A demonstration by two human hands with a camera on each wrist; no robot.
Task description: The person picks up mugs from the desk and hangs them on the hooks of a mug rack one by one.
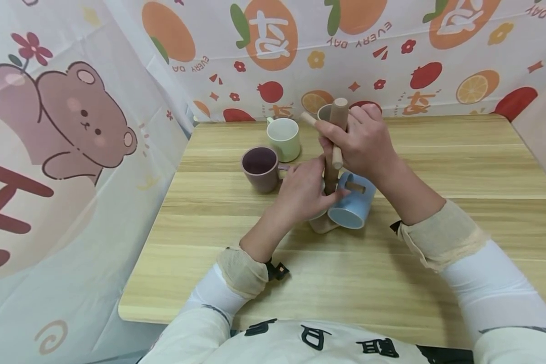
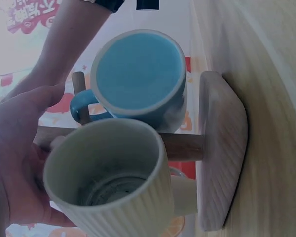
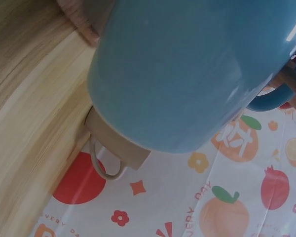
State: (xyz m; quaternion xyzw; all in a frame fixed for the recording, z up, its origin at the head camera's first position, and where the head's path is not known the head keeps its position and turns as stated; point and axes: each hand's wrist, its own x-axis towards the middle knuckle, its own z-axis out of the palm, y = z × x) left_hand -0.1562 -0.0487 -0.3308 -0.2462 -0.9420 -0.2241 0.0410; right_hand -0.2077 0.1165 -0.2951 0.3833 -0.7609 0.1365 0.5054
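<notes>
Mugs [image 1: 264,179] [image 1: 284,144] stand near the hands [image 1: 368,141] [image 1: 302,189], right gripping the wooden stand [image 1: 339,116], left's hold unclear behind cream mug [image 2: 143,205].

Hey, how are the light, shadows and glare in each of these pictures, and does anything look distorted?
Head view: bright, fairly even light, soft shadows on the pale wooden tabletop; left wrist view: hazy with a cool cast, washed out at upper left; right wrist view: dimmer, a white glare streak on the glossy blue ceramic mug, and wood grain that bows, perhaps from lens distortion.
</notes>
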